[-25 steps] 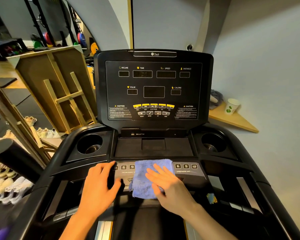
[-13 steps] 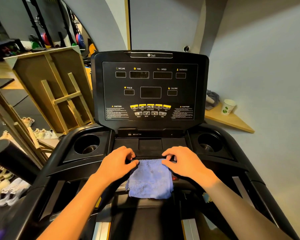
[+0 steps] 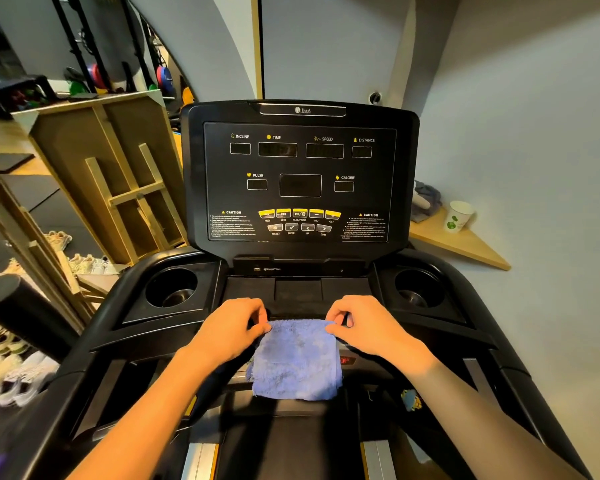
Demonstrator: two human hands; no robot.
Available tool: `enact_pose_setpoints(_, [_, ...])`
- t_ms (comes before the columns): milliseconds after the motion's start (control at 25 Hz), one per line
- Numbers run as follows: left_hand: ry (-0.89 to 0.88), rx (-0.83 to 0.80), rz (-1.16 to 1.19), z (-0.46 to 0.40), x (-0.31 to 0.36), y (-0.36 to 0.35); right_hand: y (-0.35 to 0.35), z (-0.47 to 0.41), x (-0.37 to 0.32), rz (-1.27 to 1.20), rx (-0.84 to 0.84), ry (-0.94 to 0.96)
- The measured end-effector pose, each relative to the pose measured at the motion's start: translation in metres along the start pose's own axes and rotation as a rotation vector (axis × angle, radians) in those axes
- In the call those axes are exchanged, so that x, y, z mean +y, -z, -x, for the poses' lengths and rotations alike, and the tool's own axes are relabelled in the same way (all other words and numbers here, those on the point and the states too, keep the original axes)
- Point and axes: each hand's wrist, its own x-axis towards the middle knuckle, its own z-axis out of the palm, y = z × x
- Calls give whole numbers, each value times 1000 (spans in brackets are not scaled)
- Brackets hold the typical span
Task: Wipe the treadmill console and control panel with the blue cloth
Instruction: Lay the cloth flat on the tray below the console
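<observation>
So from the head cam, looking down over the treadmill: the blue cloth (image 3: 297, 358) is a fuzzy, slightly worn terry square, periwinkle-blue, with a frayed bit at its lower left corner and a few darker smudgy patches in the pile. It hangs flat over the lower control panel (image 3: 349, 362), just below the dark tray under the console, and covers most of the button strip there; only a small red lit readout peeks out just to its right.

Both hands are on it. The left hand (image 3: 231, 332) has its fingers curled and pinches the top left corner of the cloth between thumb and fingers. The right hand (image 3: 368, 329) does the same at the top right corner, fingers bent, thumb tucked against the edge. The top edge is stretched straight between the two hands and the rest drapes down toward the person.

Above that is the upright console (image 3: 300, 181), glossy black, all displays dark, with labels for INCLINE, TIME, SPEED, DISTANCE, PULSE and CALORIE, and a row of yellow buttons (image 3: 299, 213) with grey ones under it. Round cup holders sit on either side, left (image 3: 172, 289) and right (image 3: 418, 289).

Off to the right there's a wooden shelf (image 3: 461, 245) with a paper cup (image 3: 459, 216) on it. On the left, wooden frames (image 3: 125, 188) lean near pairs of shoes (image 3: 18, 372) on the floor.
</observation>
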Motion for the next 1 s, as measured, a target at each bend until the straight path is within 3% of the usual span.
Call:
enact_pose_setpoints(320, [-43, 67, 123, -5, 18, 36, 37, -15, -2, -140, 20, 71])
enact_pose_setpoints(640, [-91, 197, 62, -33, 33, 61, 65, -44, 3, -166, 64, 129])
enact_pose_setpoints(1000, [-167, 152, 17, -97, -11, 39, 50, -92, 18, -58, 92, -54])
